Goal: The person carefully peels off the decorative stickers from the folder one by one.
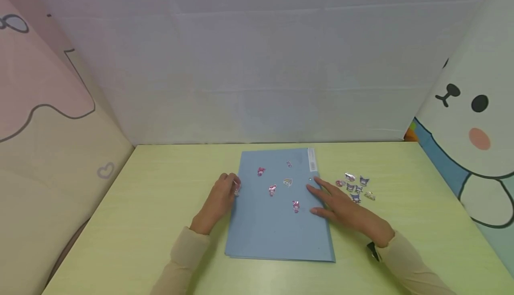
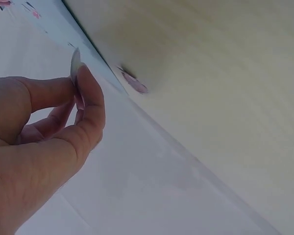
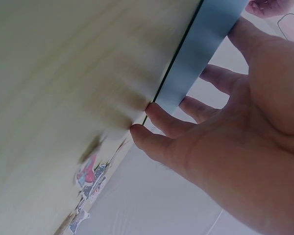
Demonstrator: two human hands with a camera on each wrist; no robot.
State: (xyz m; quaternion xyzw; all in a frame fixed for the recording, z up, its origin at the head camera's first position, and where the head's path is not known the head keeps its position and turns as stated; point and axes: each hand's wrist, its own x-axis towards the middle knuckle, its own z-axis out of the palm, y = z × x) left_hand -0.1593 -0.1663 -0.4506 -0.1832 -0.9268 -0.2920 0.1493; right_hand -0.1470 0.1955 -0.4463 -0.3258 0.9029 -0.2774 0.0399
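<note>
A blue folder [image 1: 277, 237] lies on the table with several small pink character stickers [image 1: 272, 190] scattered over its upper half. At its left edge my left hand [image 1: 220, 197] pinches a small sticker [image 2: 75, 67] between thumb and finger, seen nearly edge-on in the left wrist view. Another pinkish sticker [image 2: 132, 82] shows on the table just beyond those fingertips. My right hand [image 1: 339, 205] rests with spread fingers across the folder's right edge, some fingertips past that edge in the right wrist view [image 3: 201, 132].
A loose group of character stickers [image 1: 355, 188], mostly purple and white, lies to the right of the folder. A white barcode label [image 1: 312, 159] marks the folder's upper right corner. A pale wall [image 1: 273, 72] closes off the back of the yellow-green table [image 1: 160, 188].
</note>
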